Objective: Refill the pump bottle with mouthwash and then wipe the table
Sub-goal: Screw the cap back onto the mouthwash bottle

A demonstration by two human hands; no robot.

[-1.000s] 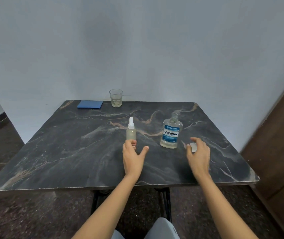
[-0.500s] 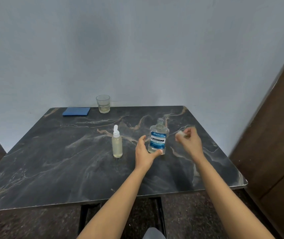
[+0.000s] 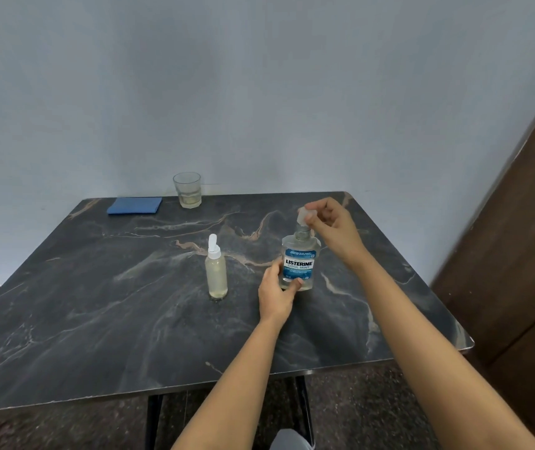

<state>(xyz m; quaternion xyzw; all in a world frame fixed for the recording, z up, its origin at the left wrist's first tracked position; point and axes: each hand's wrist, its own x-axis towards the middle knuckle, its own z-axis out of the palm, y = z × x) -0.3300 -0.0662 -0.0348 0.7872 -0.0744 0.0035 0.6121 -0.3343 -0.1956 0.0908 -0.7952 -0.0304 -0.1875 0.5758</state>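
Left hand (image 3: 275, 295), off the pump bottle (image 3: 216, 271), is now gripping the mouthwash bottle (image 3: 299, 266); right hand (image 3: 332, 230) is bringing pinched cap (image 3: 305, 216) over its neck (recapping, probably).

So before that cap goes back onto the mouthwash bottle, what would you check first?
1. Mouthwash bottle upright on the table: ok.
2. Left hand steadying its base: ok.
3. Cap pinched in right hand, just above the neck: ok.
4. Cap squared to the threads: cannot tell.
5. Pump bottle clear of both hands, pump on: ok.
6. Blue cloth ready at the far edge: ok.
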